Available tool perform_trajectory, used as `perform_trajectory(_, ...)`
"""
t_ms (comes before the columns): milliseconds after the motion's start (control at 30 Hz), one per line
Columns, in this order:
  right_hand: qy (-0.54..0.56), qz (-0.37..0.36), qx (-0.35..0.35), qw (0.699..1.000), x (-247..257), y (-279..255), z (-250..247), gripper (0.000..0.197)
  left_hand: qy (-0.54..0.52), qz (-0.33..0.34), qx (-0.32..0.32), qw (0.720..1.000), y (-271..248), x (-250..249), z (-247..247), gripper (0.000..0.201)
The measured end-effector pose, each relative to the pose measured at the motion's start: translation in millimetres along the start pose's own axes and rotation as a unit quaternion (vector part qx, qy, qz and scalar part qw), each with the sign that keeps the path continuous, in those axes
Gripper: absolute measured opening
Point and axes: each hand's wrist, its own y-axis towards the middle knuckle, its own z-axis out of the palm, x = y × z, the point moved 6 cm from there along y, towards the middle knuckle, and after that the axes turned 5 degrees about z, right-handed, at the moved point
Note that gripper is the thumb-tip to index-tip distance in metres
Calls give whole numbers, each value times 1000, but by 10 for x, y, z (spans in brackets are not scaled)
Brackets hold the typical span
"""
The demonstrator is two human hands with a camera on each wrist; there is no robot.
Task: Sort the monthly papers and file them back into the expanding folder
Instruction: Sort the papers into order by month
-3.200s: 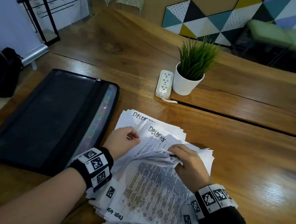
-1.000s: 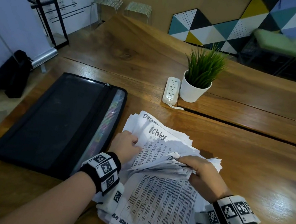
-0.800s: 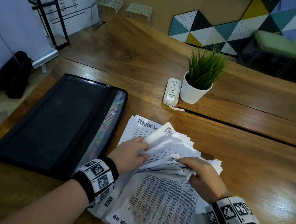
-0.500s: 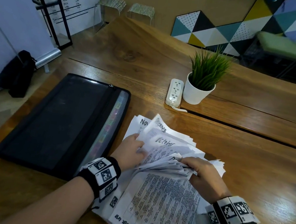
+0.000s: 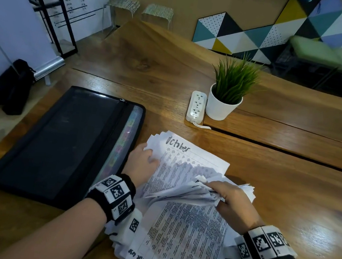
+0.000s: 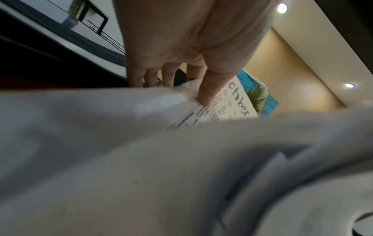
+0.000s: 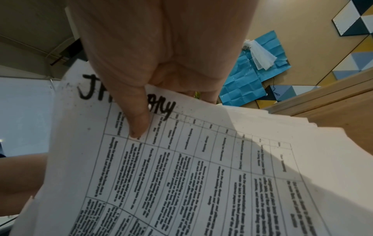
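Note:
A loose stack of printed monthly papers (image 5: 183,239) lies on the wooden table (image 5: 287,199) in front of me. My right hand (image 5: 225,196) grips a lifted, fanned bundle of sheets (image 5: 181,192). In the right wrist view its thumb (image 7: 138,123) presses on a sheet headed "January" (image 7: 181,175). My left hand (image 5: 143,161) pinches the left edge of a sheet headed "October" (image 5: 186,153). Its thumb (image 6: 207,91) lies on that October sheet (image 6: 232,105), with the fingers behind the edge. The black expanding folder (image 5: 61,143) lies flat to the left, coloured tabs showing along its right side.
A white power strip (image 5: 196,106) and a potted green plant (image 5: 223,105) stand beyond the papers. A raised wooden panel (image 5: 284,137) runs along the right. A black bag (image 5: 12,86) sits on the floor to the left of the table.
My left hand has flipped through the far sheets: headings went from December and November to October, which now lies flat on top. My right hand has kept its hold on the bundle.

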Motion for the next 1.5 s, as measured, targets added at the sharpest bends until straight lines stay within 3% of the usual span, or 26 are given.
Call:
perform_trajectory(133, 8, -7, -2, 1000, 3, -4, -13, 49, -35, -28, 12, 999, -12, 42, -87, 26)
perform_trajectory(300, 21, -9, -11, 1000, 21, 1, 17, 48, 7, 38, 23, 999, -131, -95, -51, 32)
perform_trajectory(400, 14, -12, -14, 1000, 9, 1, 28, 49, 22, 62, 3, 998, -145, -81, 0, 9)
perform_trajectory(433, 15, -11, -16, 1000, 8, -3, 25, 48, 17, 42, 0, 999, -121, -20, 17, 17)
perform_trajectory(533, 18, -5, -20, 1000, 25, -8, 16, 48, 27, 14, 14, 999, -88, 22, 65, 16)
perform_trajectory(700, 15, 3, -12, 1000, -3, -6, 44, 48, 184, 3, 65, 981, -93, 27, 185, 41)
perform_trajectory(867, 24, 8, -22, 999, 25, -11, 24, 50, 170, 8, 76, 983, -24, -33, 134, 34)
perform_trajectory(967, 20, 5, -21, 1000, 30, -16, 24, 47, 168, 77, 69, 980, -25, -200, 86, 22)
perform_trajectory(1067, 18, 5, -19, 1000, -5, -2, 44, 40, 153, 170, 104, 968, -135, -403, 161, 27)
perform_trajectory(1233, 13, -8, -23, 1000, -58, 19, 71, 44, -1, 204, 169, 964, -243, -451, 289, 35)
perform_trajectory(1333, 13, -13, -28, 999, -43, 21, 64, 42, -173, 132, 89, 972, -201, -350, 204, 77)
perform_trajectory(1367, 11, -16, -29, 999, -35, 19, 63, 41, -220, 93, 56, 969, -196, -311, 162, 82)
perform_trajectory(1433, 8, -12, -25, 1000, -36, 19, 70, 42, -258, 32, -4, 966, -179, -209, 95, 75)
perform_trajectory(1500, 5, -4, -20, 1000, -47, 20, 77, 43, -232, -7, -57, 971, -142, -106, 45, 48)
